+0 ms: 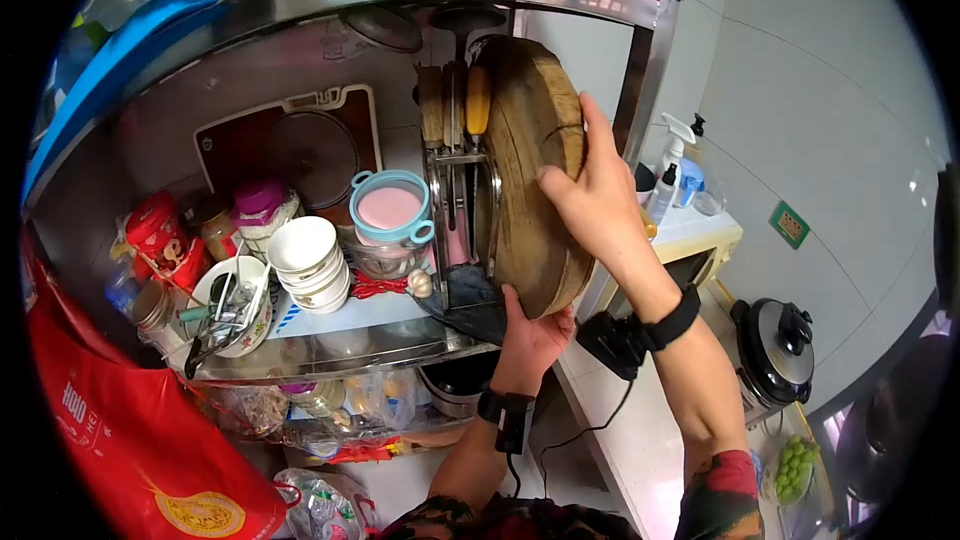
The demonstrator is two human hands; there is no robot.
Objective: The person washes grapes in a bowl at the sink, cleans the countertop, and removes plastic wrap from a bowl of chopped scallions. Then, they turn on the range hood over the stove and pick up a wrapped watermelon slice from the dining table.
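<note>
A thick round wooden chopping board (525, 180) stands on edge at the right end of a metal shelf (400, 340). My right hand (600, 185) grips its upper right rim, thumb on the near face and fingers over the edge. Under its lower edge is my left hand (535, 335), holding it from below. Just left of the board, a metal knife rack (462, 155) holds several handled tools, one with a yellow handle (478, 102). A dark flat object (465, 290) lies at the foot of the rack.
White stacked bowls (305, 250), a blue-rimmed container (390, 210), jars and a bowl of utensils (235, 310) fill the shelf. A red bag (150, 440) hangs at the left. At the right are spray bottles (665, 185), a cooker (780, 340) and green grapes (795, 470).
</note>
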